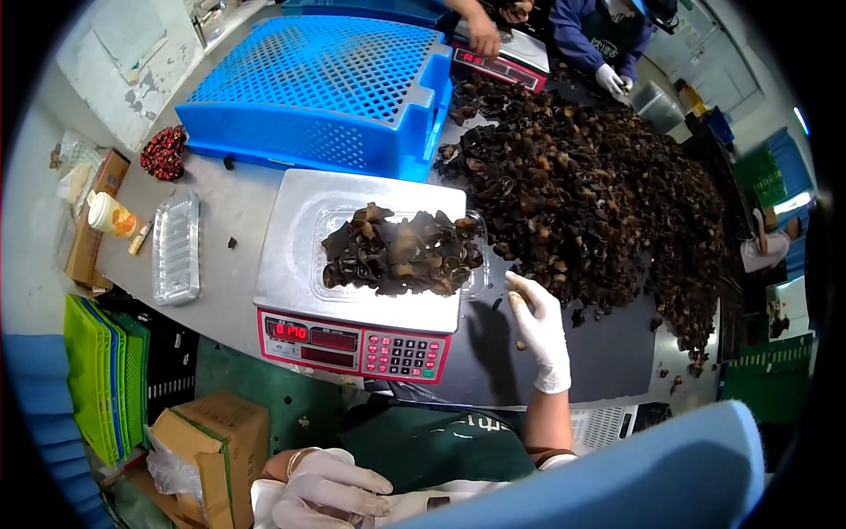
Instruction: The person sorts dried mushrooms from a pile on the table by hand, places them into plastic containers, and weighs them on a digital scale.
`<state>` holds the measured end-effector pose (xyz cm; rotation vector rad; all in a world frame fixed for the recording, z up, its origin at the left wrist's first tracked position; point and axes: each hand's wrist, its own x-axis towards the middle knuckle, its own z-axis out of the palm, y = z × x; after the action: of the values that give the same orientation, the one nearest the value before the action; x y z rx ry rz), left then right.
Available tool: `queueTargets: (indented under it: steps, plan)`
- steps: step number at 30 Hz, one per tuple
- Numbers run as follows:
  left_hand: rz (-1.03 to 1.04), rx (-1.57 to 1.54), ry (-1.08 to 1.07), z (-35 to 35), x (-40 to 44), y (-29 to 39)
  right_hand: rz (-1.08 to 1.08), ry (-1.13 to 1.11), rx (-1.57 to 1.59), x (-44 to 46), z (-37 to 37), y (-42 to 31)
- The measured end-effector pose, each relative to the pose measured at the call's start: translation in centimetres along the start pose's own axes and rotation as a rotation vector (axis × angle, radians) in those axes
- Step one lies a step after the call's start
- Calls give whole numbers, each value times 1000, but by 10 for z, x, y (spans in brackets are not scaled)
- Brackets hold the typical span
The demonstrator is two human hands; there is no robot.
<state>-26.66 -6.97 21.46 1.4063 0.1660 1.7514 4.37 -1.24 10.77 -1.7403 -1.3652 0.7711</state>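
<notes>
A clear plastic tray (324, 231) filled with wood ear mushrooms (401, 251) sits on the steel pan of a digital scale (291, 238), whose red display appears to read 0.170. My right hand (539, 335), in a white glove, hovers over the table just right of the scale, fingers stretched and nothing in them. Low in the view, my left hand (333, 489), also gloved, is held close in front of my apron (423, 450) with its fingers extended and no object in it. Beyond my right hand spreads a large heap of wood ear mushrooms (582, 194).
Behind the scale stands an upturned blue crate (308, 70). To the left are a clear lid or tray (177, 247), a paper cup (110, 214) and a red patterned bundle (164, 153). A co-worker's hand (483, 33) is at another scale (502, 66); another gloved person (610, 79) stands behind the heap.
</notes>
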Motion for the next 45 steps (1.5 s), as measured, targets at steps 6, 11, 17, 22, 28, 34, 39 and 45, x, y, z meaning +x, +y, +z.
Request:
queueTargets:
  steps: [6,11,17,22,28,34,39,45]
  plan:
    - [-94,-238,-154,-16,-3,-13,246,-118,374,29,39,7]
    - [7,-239,-310,-32,-11,-20,250,-142,464,40,59,3]
    - [26,-253,-281,-35,-9,-26,343,21,819,47,48,24]
    - [40,-280,-271,-34,-2,-35,262,29,879,65,36,17]
    - [57,-282,-240,-34,-9,-32,185,84,909,108,32,1]
    - [64,-274,-192,-40,-4,-37,134,76,1063,143,37,14]
    - [69,-272,-163,-44,0,-40,136,129,1125,163,40,-2]
    - [75,-285,-140,-46,7,-47,134,185,1062,198,40,-7]
